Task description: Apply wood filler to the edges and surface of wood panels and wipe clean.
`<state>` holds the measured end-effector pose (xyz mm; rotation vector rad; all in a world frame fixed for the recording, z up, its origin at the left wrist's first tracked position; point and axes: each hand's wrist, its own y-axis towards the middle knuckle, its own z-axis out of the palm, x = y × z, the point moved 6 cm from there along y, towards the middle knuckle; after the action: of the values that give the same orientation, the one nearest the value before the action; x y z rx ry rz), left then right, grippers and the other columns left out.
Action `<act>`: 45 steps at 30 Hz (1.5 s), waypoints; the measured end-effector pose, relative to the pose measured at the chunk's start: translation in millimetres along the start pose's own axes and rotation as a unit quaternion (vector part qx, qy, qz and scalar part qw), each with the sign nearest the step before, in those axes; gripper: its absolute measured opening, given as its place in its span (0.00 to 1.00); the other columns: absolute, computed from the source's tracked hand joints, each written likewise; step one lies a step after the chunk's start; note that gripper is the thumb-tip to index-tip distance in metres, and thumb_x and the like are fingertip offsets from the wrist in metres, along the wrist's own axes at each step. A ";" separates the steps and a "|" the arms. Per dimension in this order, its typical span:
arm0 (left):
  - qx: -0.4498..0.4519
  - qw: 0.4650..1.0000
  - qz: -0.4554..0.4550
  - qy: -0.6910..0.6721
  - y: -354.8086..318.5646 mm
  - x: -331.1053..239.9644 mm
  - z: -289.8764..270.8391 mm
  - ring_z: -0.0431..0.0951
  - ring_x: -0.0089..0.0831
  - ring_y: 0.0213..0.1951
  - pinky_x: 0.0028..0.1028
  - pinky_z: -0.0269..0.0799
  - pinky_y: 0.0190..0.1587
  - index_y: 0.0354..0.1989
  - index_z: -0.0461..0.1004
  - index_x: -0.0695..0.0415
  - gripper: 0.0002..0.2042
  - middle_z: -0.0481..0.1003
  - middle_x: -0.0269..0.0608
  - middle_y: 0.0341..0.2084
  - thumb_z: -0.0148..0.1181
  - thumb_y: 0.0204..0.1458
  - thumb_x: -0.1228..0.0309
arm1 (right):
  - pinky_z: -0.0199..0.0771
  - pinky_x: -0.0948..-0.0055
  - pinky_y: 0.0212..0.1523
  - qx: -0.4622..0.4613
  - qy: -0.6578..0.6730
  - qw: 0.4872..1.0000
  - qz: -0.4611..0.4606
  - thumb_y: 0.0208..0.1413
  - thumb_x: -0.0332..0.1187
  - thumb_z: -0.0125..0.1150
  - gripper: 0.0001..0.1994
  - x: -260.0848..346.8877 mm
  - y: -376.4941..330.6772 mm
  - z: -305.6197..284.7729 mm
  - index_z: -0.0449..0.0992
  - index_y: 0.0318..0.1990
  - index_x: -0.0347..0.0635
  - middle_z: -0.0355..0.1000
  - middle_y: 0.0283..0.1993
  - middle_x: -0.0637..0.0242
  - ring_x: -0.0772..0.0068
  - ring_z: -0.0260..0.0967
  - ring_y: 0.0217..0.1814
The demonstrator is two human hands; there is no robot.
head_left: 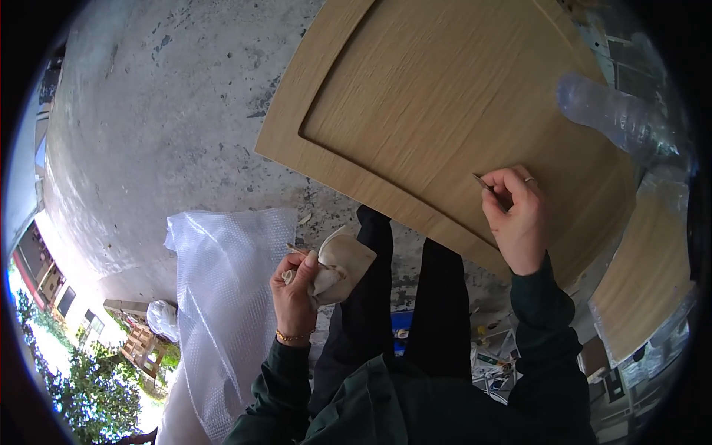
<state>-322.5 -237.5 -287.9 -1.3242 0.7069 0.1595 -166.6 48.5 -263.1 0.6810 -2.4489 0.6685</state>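
Note:
A wood-grain cabinet door (415, 104) with a recessed middle lies in front of me. Over its near right part is my right hand (518, 222), fingers pinched around a thin pointed tool (480, 181); its tip is directed at the recessed face, and whether it touches cannot be made out. My left hand (297, 293) is closed on a crumpled off-white cloth (348, 259), off the door's near left edge. A thin stick (295, 250) also pokes out of the left hand's fingers; the rest of it is hidden.
Bubble wrap (230, 297) hangs or lies at my left. Clear plastic wrapping (608, 115) sits by the door's right side, near another wrapped wood-grain panel (641, 271). The worn concrete floor (185, 111) extends to the far left. A blue object (401, 322) shows between my legs.

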 end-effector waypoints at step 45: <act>0.002 0.999 -0.011 0.049 6.6 18.2 3.0 0.73 0.25 0.29 0.25 0.71 0.35 0.31 0.70 0.62 0.05 0.71 0.36 0.29 0.52 0.55 0.72 | 0.45 0.41 0.59 -0.116 0.135 0.847 -0.502 0.54 0.38 0.50 0.11 125.9 86.8 69.6 0.78 0.28 0.50 0.72 0.40 0.67 0.67 0.61 0.51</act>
<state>-310.4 -238.1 -303.3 -1.3416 0.7745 0.0754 -333.7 33.0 -269.6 1.4620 -1.5349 0.0247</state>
